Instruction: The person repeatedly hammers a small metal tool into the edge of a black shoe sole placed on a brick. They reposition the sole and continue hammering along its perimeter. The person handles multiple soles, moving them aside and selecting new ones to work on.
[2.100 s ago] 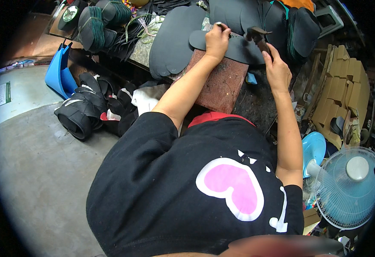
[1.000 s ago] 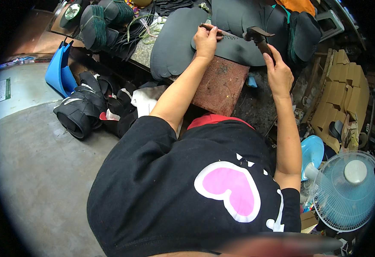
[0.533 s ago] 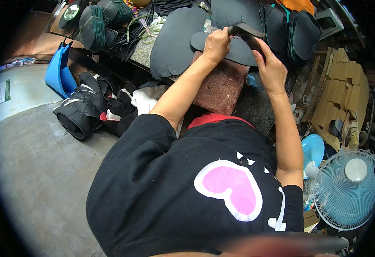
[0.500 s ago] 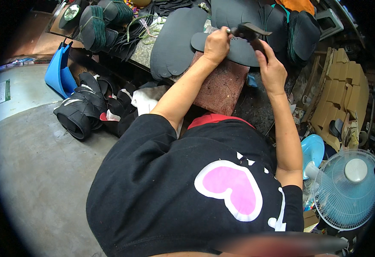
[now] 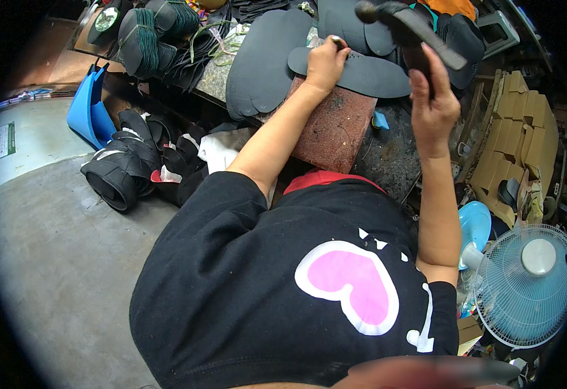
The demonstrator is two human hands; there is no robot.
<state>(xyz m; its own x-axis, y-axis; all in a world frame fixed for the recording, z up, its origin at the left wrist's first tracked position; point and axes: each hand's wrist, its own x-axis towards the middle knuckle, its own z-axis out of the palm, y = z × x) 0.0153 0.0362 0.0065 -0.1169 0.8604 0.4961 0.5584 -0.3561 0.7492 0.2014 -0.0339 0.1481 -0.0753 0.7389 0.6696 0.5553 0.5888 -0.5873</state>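
A grey sole (image 5: 377, 76) lies across a reddish-brown block (image 5: 335, 126), with small holes in its surface near my left hand (image 5: 324, 66). That hand rests on the sole, its fingers closed round a short hole punch (image 5: 339, 44) that stands up from it; most of the tool is hidden by the fingers. Up to the right, my right hand (image 5: 435, 107) grips the dark handle of a hammer (image 5: 419, 32). The hammer's head is raised above the sole, apart from the punch.
Larger grey soles (image 5: 264, 61) lie on the bench beyond. Bundles of soles tied with green cord (image 5: 142, 42) stand at the far left. Black straps (image 5: 125, 159) are heaped left of the block. A fan (image 5: 523, 285) and cardboard (image 5: 513, 133) are on the right.
My right hand has lifted the hammer up and to the right, away from the punch. The left hand has shifted slightly left and stays on the sole.
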